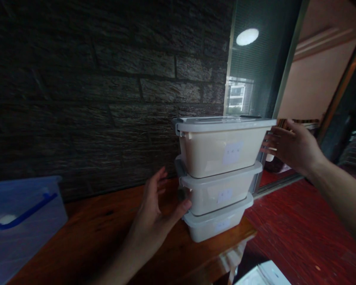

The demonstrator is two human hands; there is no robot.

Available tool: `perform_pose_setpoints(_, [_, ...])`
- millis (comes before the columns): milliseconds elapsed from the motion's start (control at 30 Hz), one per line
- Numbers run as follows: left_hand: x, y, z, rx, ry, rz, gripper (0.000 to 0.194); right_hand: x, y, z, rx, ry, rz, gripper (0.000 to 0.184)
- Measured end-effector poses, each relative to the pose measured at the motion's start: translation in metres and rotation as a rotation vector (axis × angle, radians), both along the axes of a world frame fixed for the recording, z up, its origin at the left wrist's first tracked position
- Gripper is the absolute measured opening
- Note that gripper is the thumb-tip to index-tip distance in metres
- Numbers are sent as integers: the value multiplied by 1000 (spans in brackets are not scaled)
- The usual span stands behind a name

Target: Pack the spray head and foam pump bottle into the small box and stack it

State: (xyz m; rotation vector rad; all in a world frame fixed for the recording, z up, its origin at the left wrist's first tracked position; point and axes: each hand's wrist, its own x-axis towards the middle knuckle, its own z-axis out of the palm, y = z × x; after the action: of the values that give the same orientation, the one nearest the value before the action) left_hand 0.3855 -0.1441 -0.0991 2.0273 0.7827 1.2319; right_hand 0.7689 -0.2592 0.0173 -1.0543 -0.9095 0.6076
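Note:
Three lidded white storage boxes stand stacked near the right end of a wooden table (106, 221). The top box (207, 154) is the largest, the middle box (204, 200) is smaller, and the bottom box (203, 231) is the lowest. Each bears a small pale label on its front. My left hand (156, 209) is open beside the left side of the stack, its thumb close to the middle box; whether it touches cannot be made out. At the right end of the top box, my right hand (296, 146) has its fingers spread, the fingertips near the wall under the lid.
A translucent blue bin (26, 237) with a blue handle sits at the table's left. Behind rises a dark brick wall (106, 99); a glass sliding door (261, 79) stands to the right. A white box (264, 275) is below the table's front edge, by the reddish floor (302, 221).

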Motion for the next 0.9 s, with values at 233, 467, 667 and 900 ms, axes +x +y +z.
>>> perform_pose_setpoints(233, [13,-10,-72,-58,175,-69,100,20,-10,-108,-181,-153,173,42])
perform_pose_setpoints(467, [42,-13,-80,44,182,-44,96,-21,-12,-161,-247,-449,393,70])
perform_pose_setpoints(667, [42,-12,-90,87,255,-43,89,-28,-11,-169,-219,-494,323,61])
perform_pose_setpoints(900, [41,-8,-87,111,249,-75,90,-22,-9,-172,-213,-536,304,56])
